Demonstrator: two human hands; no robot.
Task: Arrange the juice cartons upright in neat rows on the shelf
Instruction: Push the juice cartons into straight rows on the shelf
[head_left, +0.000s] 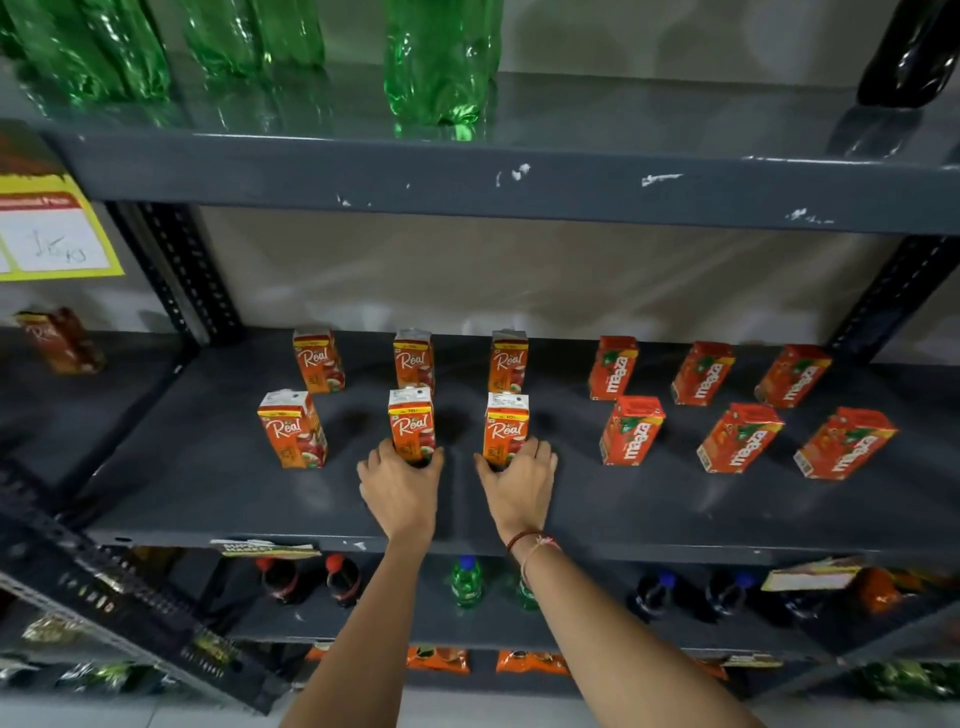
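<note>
Juice cartons stand upright in two rows on the dark grey shelf (208, 499) at mid-frame: six "Real" cartons left of centre, six "Maaza" cartons (631, 431) toward the right. The left hand (400, 480) curls around the base of the front-row middle Real carton (411, 426), fingers wrapped on both sides. The right hand (519, 483) grips the base of the front-row right Real carton (506, 428) likewise. Green bottles (441, 57) sit on the shelf above, at the top of the frame.
</note>
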